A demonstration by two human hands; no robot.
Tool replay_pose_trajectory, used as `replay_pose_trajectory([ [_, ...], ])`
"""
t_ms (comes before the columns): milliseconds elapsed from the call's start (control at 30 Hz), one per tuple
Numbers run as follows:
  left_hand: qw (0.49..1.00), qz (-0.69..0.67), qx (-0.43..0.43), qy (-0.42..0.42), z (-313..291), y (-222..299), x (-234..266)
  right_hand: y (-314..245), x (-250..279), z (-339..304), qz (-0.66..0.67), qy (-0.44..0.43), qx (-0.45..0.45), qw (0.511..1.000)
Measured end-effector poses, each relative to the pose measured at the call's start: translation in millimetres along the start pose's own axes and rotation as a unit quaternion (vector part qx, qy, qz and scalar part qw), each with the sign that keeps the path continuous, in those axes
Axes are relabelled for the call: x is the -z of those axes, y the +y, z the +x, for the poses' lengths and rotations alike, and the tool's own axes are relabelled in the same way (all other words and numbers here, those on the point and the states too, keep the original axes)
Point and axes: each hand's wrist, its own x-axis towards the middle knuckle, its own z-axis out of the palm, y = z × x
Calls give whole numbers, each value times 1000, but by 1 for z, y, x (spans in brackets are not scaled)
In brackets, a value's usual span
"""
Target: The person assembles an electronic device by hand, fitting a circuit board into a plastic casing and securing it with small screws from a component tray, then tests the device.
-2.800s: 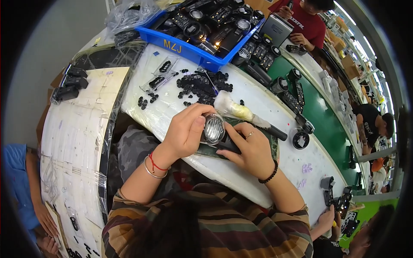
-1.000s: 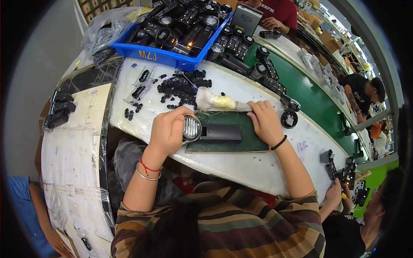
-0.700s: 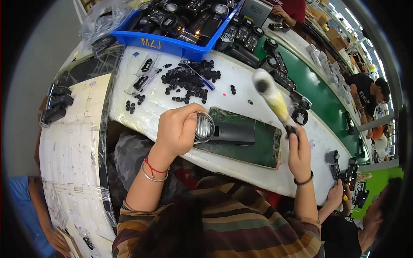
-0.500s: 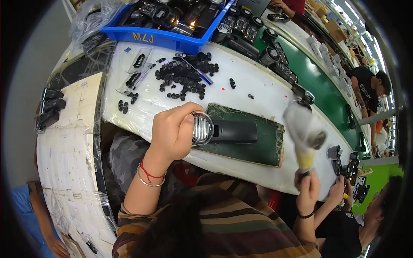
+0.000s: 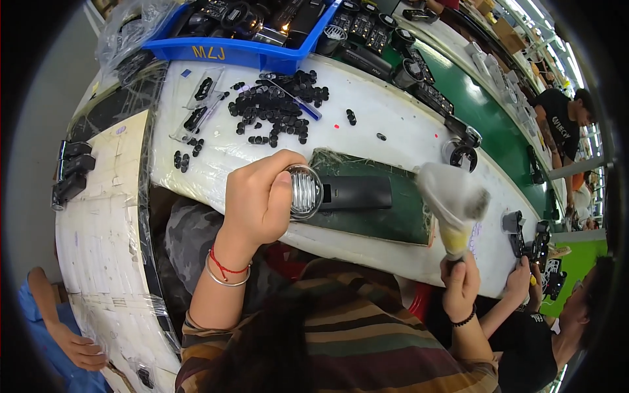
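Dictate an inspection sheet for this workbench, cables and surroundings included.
Surface: white tabletop bearing a green board.
Work pieces: black device body on the board; round ribbed clear head at its left end.
Clutter: small black parts, mostly piled; blue bin of black devices behind.
Hands: left hand grips the clear head; right hand holds a black-handled tool, its whitish end motion-blurred.
Cables: nothing seen near the hands.
Surroundings: co-workers at lower left and right.

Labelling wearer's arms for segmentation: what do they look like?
Bare, no gloves. Left hand: red cord bracelet and silver bangle at wrist. Right hand: dark beaded bracelet. Sleeves striped brown, tan, maroon.
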Motion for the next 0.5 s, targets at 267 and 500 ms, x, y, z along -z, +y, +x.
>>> replay_pose_trajectory([
  [267, 1000, 15, 0, 14, -1, 1, 0, -15, -11, 23, -8, -58, 12, 998],
  [500, 999, 27, -1, 28, -3, -1, -2, -8, -10, 18, -34, -88, 19, 995],
])
